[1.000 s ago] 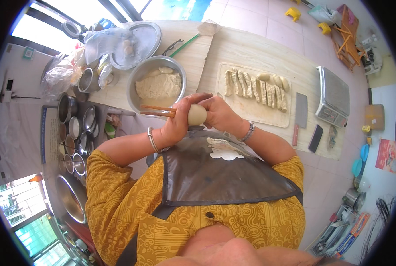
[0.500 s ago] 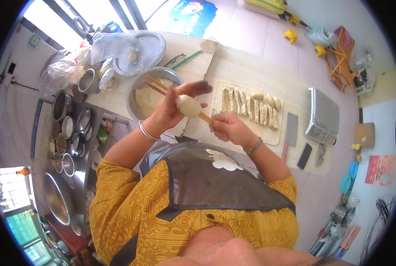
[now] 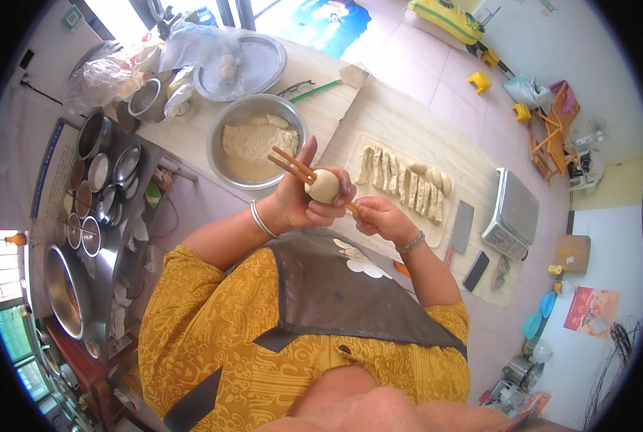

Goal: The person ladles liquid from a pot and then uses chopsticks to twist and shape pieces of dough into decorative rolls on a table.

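I see the left hand's [image 3: 297, 201] fingers wrapped around a pale ball [image 3: 323, 187], chopsticks [image 3: 289, 168] showing both sides; right hand [image 3: 385, 218] fingers pinched on their lower end. Bowl [image 3: 218, 160] beyond left fingers, dough strips [image 3: 393, 173] past right.

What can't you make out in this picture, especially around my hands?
Head view:
- Chopsticks: middle hidden by the dough ball and left hand; lower ends covered by the right hand.
- Metal bowl: part of its right rim, behind the left thumb.
- Poster on the right: print too small.
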The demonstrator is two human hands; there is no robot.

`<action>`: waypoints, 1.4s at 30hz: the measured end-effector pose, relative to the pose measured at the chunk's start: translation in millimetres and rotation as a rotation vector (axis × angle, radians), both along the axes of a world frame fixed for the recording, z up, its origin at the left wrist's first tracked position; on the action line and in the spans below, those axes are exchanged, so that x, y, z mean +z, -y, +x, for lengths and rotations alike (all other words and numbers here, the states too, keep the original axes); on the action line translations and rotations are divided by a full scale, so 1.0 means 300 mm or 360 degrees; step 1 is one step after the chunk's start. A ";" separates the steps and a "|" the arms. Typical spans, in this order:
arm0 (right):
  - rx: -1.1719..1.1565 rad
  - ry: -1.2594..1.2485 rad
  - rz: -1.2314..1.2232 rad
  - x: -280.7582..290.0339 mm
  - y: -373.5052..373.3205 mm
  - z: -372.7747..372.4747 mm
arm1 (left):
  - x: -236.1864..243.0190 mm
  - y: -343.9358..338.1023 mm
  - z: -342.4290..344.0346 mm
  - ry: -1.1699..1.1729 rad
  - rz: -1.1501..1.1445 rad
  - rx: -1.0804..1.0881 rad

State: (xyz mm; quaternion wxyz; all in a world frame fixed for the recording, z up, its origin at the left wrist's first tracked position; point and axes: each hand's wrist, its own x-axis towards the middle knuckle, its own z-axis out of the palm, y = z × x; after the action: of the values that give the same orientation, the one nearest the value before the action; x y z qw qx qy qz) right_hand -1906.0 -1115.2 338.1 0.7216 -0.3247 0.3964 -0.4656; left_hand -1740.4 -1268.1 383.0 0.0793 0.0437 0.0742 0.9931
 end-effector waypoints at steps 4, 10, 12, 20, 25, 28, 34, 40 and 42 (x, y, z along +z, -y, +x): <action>0.0041 -0.0004 0.0047 -0.056 -0.038 -0.017 | -0.011 0.002 0.017 -0.0020 0.0012 0.0047; -0.0577 -0.0774 -0.0348 -0.051 0.014 0.089 | -0.055 0.029 0.012 0.0106 0.0332 0.0436; -0.0768 -0.1388 -0.0589 0.054 0.046 0.103 | 0.069 0.010 0.031 0.0438 0.0153 0.0525; 0.0084 -0.0511 0.0073 0.141 0.076 0.090 | -0.072 0.087 0.077 -0.0135 0.0039 -0.0121; 0.0042 -0.0591 0.0040 0.129 0.088 0.110 | -0.061 0.128 0.131 0.0057 0.0197 -0.0137; -0.0017 -0.0604 0.0066 0.077 0.046 0.125 | -0.053 0.170 0.183 0.0049 0.0288 -0.0167; -0.0533 -0.0699 0.0619 -0.078 -0.161 0.050 | -0.084 0.393 0.322 -0.0262 0.0226 0.0423; -0.0738 -0.2164 -0.0567 0.029 0.130 0.238 | -0.175 0.280 0.237 0.0356 0.0441 0.0194; -0.0665 -0.2201 -0.0856 0.023 0.231 0.315 | -0.176 0.240 0.217 0.0356 0.0457 0.0246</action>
State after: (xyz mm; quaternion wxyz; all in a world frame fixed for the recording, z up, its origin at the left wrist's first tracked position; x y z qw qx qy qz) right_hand -1811.5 -1184.6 345.0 0.1031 -0.6245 0.6834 -0.3637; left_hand -1675.4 -1339.9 330.2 0.0037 -0.0618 -0.0744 0.9953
